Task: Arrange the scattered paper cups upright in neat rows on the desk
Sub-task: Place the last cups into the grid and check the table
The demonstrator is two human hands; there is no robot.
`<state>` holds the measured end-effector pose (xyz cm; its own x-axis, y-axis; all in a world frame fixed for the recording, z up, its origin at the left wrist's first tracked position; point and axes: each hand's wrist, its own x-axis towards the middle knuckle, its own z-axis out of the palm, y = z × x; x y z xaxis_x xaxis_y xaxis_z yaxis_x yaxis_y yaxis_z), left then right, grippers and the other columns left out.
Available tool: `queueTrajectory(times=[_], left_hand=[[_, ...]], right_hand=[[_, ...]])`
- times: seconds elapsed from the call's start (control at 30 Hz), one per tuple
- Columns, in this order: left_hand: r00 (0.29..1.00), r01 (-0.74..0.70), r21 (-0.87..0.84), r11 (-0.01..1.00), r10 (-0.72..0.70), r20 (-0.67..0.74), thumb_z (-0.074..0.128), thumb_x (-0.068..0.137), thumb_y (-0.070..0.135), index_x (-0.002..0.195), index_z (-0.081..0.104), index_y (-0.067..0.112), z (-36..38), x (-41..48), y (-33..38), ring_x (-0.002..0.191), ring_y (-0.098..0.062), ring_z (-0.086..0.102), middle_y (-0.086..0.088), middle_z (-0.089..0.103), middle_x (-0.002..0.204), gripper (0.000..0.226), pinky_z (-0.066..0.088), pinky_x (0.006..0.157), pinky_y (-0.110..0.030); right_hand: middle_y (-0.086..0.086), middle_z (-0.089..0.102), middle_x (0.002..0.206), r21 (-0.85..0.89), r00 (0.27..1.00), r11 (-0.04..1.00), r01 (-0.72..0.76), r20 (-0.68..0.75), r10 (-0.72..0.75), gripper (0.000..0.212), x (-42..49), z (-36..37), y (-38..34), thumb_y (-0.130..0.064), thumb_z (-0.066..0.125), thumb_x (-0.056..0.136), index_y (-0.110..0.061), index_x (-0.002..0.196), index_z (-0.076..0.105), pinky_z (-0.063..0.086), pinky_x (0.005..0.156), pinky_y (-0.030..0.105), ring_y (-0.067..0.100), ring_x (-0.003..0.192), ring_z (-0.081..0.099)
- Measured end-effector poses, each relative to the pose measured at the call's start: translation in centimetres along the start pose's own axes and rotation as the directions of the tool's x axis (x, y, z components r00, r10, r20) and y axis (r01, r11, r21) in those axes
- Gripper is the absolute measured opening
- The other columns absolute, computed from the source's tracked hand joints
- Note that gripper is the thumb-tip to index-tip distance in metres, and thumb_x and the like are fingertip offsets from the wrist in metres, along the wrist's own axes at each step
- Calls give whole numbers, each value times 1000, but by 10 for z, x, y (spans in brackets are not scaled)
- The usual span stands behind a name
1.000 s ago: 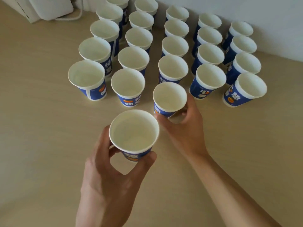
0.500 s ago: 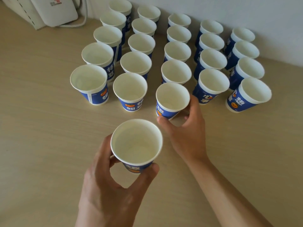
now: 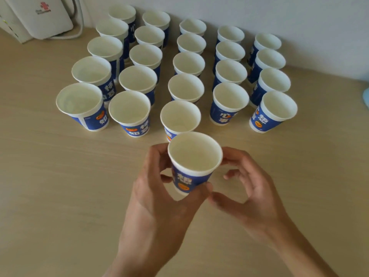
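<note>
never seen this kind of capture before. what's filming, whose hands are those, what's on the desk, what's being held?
There is no machine here. One wide-angle camera sits on a person's head and looks forward and down, so the two bare hands enter from the bottom edge.

The left hand holds a blue and white paper cup upright, thumb at its base and fingers round its far side. The right hand is cupped beside it; whether its fingertips touch the cup I cannot tell.

On the wooden desk stand rows of matching cups, all upright and open, running back to the wall. The held cup is just in front of the front cup of the middle row. A white device with a cable sits at the far left corner.
</note>
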<state>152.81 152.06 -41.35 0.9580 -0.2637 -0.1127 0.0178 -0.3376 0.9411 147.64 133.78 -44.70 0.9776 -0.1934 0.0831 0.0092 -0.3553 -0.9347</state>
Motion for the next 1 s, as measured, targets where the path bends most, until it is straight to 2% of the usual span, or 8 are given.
queueTrajectory(times=[0.1,0.2,0.33,0.4,0.53,0.67,0.83,1.0], left_hand=[[996,-1,-25,1000,3,85,81,60,35,113,57,42,18,9,7,103,2,67,25,71,109,59,54,87,-24],[993,-22,-22,1000,25,115,79,62,33,116,59,40,32,14,12,105,2,67,23,71,110,58,56,91,-28],[988,-47,-8,999,48,144,77,64,31,114,62,38,43,15,18,105,6,66,26,71,107,53,55,92,-22],[989,-56,3,998,55,136,77,64,33,123,59,40,44,13,19,109,8,63,28,69,111,61,54,94,-20],[997,-20,8,1000,19,75,80,58,48,139,46,41,39,2,13,115,5,61,25,63,123,88,52,99,-28],[998,40,1,999,-40,51,81,57,46,133,49,43,33,-8,5,113,4,62,25,65,120,82,53,99,-31],[996,79,-10,997,-79,49,82,58,45,129,51,43,30,-13,-2,113,4,63,23,67,119,77,53,99,-31],[996,73,-18,997,-72,44,78,54,55,129,53,42,29,-12,-2,112,5,63,23,67,118,80,53,98,-29]], right_hand=[[-16,66,124,-37,999,999,25,26,-24,71,3,-10,-5,-34,84,68,-42,131,54,46,89,18,10,113,62],[-24,67,116,-37,999,999,27,-38,-28,68,6,-16,-5,-39,80,65,-43,128,54,45,84,15,4,104,62],[-15,68,123,10,995,1000,28,-93,-27,65,7,-21,1,-36,79,69,-40,129,55,51,85,40,18,109,64],[-12,68,124,30,992,999,22,-124,-18,67,8,-21,6,-36,82,69,-40,130,56,50,84,44,19,110,64],[-19,68,118,48,972,998,-35,-230,45,64,17,-16,18,-36,80,65,-40,125,56,48,88,34,11,112,63],[-23,67,111,57,961,997,-50,-269,63,61,32,-9,25,-24,81,67,-34,123,57,44,79,8,2,106,63],[-15,67,107,7,955,1000,-30,-295,31,60,42,-2,30,-20,84,69,-29,122,56,45,73,7,7,94,63],[-18,68,110,16,947,999,-36,-317,39,63,45,1,33,-18,85,70,-27,124,56,48,77,11,6,99,65]])
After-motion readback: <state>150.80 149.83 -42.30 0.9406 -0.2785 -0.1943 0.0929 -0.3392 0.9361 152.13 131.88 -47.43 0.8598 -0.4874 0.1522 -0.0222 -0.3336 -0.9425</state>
